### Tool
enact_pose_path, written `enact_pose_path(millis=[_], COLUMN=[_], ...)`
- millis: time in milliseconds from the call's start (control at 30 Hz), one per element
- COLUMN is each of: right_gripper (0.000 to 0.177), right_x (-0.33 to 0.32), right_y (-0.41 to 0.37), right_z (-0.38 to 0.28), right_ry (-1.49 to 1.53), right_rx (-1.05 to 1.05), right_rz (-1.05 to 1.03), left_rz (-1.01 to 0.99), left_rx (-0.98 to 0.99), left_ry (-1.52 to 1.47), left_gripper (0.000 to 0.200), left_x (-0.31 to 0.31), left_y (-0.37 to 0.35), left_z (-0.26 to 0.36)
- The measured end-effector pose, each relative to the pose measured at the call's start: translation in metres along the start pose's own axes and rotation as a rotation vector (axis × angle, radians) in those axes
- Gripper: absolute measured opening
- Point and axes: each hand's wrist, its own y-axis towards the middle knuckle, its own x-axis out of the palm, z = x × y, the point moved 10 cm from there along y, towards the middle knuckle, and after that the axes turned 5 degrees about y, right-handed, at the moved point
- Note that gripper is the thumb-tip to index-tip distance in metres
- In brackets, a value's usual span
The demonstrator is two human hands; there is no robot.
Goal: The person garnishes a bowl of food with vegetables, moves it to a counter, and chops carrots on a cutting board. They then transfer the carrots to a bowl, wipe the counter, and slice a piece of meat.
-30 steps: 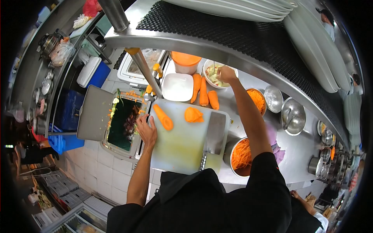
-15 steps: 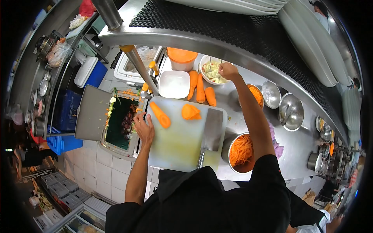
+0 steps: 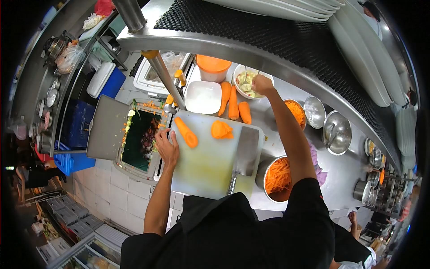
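My right hand [image 3: 262, 85] is closed at the white bowl [image 3: 237, 88], its fingers around what looks like a thin metal utensil [image 3: 258, 72]. Pale chopped food fills the bowl, and a second metal handle stands in it. My left hand [image 3: 167, 147] rests open, fingers apart, at the left edge of the cutting board [image 3: 201, 168]. On the board lie a peeled carrot [image 3: 186, 133], a cut carrot chunk [image 3: 221, 130] and a cleaver [image 3: 247, 150] with its handle toward me. Whole carrots [image 3: 233, 103] lie between the board and the bowl.
Metal pots of shredded carrot [image 3: 277, 175] and steel bowls [image 3: 337, 133] stand to the right. A square white dish [image 3: 203, 97] sits behind the board. At left is an open waste bin [image 3: 139, 143]. A steel shelf [image 3: 251, 49] with plates hangs overhead.
The view has shifted slightly, so the counter items appear a little further right and lower. My right hand stays at the white bowl, and my left hand keeps its place by the board.
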Motion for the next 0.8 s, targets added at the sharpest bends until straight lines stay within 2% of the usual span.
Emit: enact_pose_path(millis=[100, 167, 333, 367, 433, 500, 567, 700, 800], right_gripper=[0.022, 0.023, 0.019, 0.019, 0.019, 0.021, 0.022, 0.024, 0.025], right_x=[-0.003, -0.018, -0.044, -0.053, -0.054, -0.059, -0.053, -0.057, -0.054], right_y=[-0.004, -0.012, -0.044, -0.047, -0.052, -0.056, -0.058, -0.07, -0.081], right_z=[0.007, 0.016, 0.022, 0.022, 0.029, 0.029, 0.038, 0.041, 0.046], right_ry=[0.036, 0.195, 0.363, 0.35, 0.53, 0.51, 0.57, 0.696, 0.784], right_rx=[0.053, 0.079, -0.127, -0.121, 0.039, -0.002, 0.072, 0.172, 0.279], right_rz=[0.021, 0.131, 0.534, 0.556, 0.478, 0.549, 0.5, 0.564, 0.539], left_rz=[-0.009, -0.016, -0.013, 0.001, -0.005, -0.012, 0.007, 0.003, 0.005], left_rx=[0.007, -0.01, 0.017, 0.021, 0.003, 0.006, 0.022, 0.012, 0.017], left_ry=[0.006, -0.006, 0.005, -0.008, -0.032, -0.023, -0.008, -0.024, -0.019], left_gripper=[0.028, 0.029, 0.029, 0.029, 0.028, 0.027, 0.027, 0.027, 0.028], left_x=[-0.001, -0.001, -0.002, 0.001, 0.003, 0.002, -0.001, 0.001, 0.005], left_y=[0.0, 0.0, -0.008, 0.0, 0.002, 0.0, -0.001, 0.001, -0.001], left_z=[0.001, 0.001, -0.003, 0.0, -0.001, -0.001, 0.0, 0.002, -0.001])
